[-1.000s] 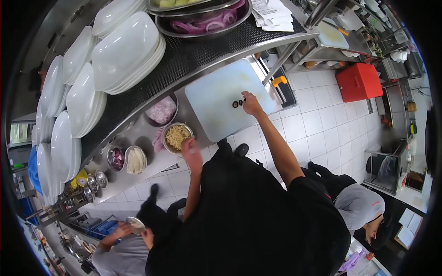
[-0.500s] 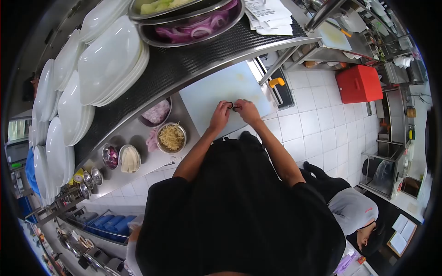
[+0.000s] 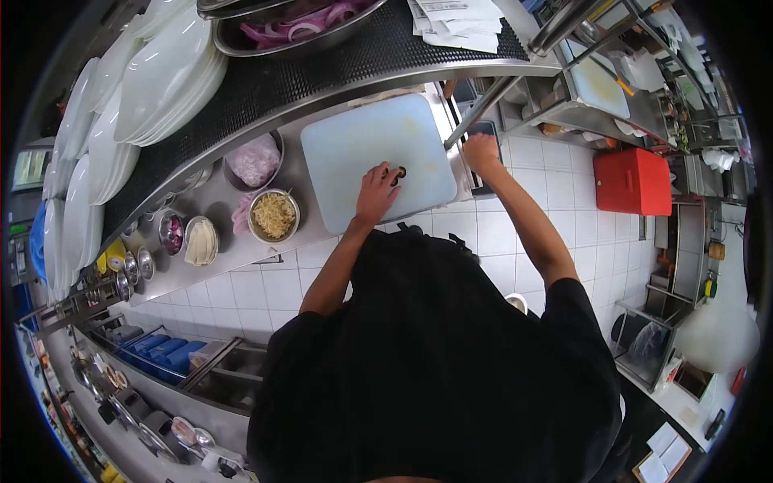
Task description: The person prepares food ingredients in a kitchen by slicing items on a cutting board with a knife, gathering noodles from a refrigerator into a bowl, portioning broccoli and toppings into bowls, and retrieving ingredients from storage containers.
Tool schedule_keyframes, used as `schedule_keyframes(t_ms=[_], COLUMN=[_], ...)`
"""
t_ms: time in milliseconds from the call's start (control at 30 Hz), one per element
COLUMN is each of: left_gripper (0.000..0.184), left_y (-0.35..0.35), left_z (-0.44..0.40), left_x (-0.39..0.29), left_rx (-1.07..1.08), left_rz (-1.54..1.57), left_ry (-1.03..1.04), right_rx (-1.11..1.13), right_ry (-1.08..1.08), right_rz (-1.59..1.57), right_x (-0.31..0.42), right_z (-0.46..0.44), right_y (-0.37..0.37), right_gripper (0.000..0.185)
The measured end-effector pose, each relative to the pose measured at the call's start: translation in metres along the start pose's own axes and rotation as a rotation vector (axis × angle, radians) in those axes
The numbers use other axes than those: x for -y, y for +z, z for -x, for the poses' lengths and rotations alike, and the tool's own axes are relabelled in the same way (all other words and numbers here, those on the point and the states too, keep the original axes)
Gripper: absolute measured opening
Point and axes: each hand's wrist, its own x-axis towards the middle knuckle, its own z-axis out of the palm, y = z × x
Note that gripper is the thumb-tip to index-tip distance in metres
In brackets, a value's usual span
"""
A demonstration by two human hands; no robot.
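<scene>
From where I stand, I cannot read any word or number. The white paper slips [image 3: 457,34] on the black shelf [image 3: 370,60] carry some printing, but too small for me.

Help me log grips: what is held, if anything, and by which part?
Left hand: at dark pieces on the cutting board; whether gripped, I can't tell. Right hand: curled, anything held is hidden.

There are two hands [image 3: 377,195], two cutting boards [image 3: 354,133], one red box [image 3: 632,181], four filled bowls [image 3: 274,215] on the worktop [image 3: 312,221], and at least five plate stacks [image 3: 165,80]; the dark pieces [image 3: 401,171] are too covered to count.
</scene>
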Motion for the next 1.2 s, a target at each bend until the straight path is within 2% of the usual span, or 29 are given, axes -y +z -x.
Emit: schedule_keyframes(t_ms=[67, 167, 200, 333, 433, 533, 600, 633, 700, 833, 967, 1200], left_gripper=[0.041, 0.036, 0.035, 0.034, 0.028, 0.021, 0.016, 0.014, 0.014, 0.014, 0.014, 0.015], left_y=[0.009, 0.025, 0.024, 0.025, 0.028, 0.021, 0.013, 0.011, 0.022, 0.021, 0.019, 0.022], left_z=[-0.005, -0.010, -0.011, -0.011, -0.023, -0.044, -0.056, -0.061, -0.060, -0.050, -0.033, -0.024], left_x=[0.001, 0.013, 0.013, 0.017, 0.020, 0.018, 0.024, 0.028, 0.038, 0.029, 0.030, 0.033], left_rx=[0.038, 0.092, 0.103, 0.068, 0.108, 0.215, 0.440, 0.549, 0.396, 0.094, 0.188, 0.228], left_rz=[-0.060, -0.101, -0.096, -0.053, -0.042, 0.063, 0.451, 0.645, 0.480, 0.180, 0.132, -0.004], left_ry=[0.055, 0.155, 0.173, 0.144, 0.069, -0.090, -0.356, -0.492, -0.305, -0.043, 0.086, 0.165], right_rx=[0.336, 0.488, 0.623, 0.360, 0.335, 0.367, 0.349, 0.380, 0.345, 0.240, -0.042, 0.071], right_ry=[0.030, 0.056, 0.148, -0.004, 0.272, 0.295, 0.376, 0.348, 0.343, 0.221, 0.096, 0.031], right_rz=[-0.126, -0.339, -0.518, -0.353, -0.415, -0.415, -0.415, -0.369, -0.442, -0.590, -0.679, -0.644], right_x=[0.003, -0.006, -0.008, -0.016, -0.014, -0.018, -0.016, -0.018, -0.015, 0.011, 0.076, 0.126], right_z=[-0.029, -0.026, -0.023, -0.013, 0.048, 0.104, 0.144, 0.163, 0.208, 0.219, 0.170, 0.136], right_y=[0.012, 0.015, 0.012, 0.066, -0.017, -0.088, -0.120, -0.127, -0.174, -0.158, -0.065, -0.022], right_gripper=[0.023, 0.022, 0.024, 0.027, 0.026, 0.025, 0.023, 0.023, 0.036, 0.036, 0.035, 0.028])
